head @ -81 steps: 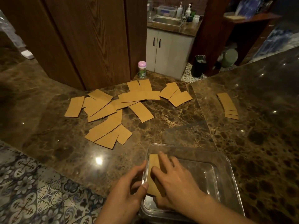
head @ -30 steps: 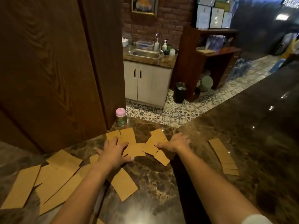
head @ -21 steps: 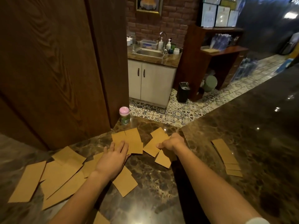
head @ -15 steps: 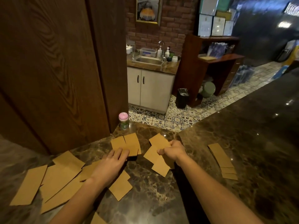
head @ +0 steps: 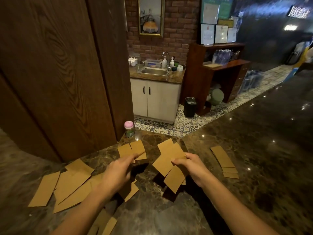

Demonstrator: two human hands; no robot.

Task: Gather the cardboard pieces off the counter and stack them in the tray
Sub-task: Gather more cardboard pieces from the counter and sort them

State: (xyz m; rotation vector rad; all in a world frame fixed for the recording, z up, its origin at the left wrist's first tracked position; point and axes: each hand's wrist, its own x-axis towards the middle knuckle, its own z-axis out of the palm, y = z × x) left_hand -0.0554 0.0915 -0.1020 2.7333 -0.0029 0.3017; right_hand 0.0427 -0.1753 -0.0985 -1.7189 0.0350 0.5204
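Squarely in the head view, the right hand (head: 191,164) curls its fingers round a fan of cardboard pieces (head: 169,161), held above the marble tabletop (head: 254,150). The left hand (head: 118,172) pinches two more pieces (head: 132,149) at its 12 o'clock. Loose pieces (head: 67,184) lie scattered at its 8 o'clock; a small stack (head: 223,160) rests at the right hand's 3 o'clock.

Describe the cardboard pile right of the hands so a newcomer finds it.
Start at the dark marble counter, on its stretch right of the right hand. The cardboard pile lies there alone, neatly fanned; the other pieces are scattered leftward or held.
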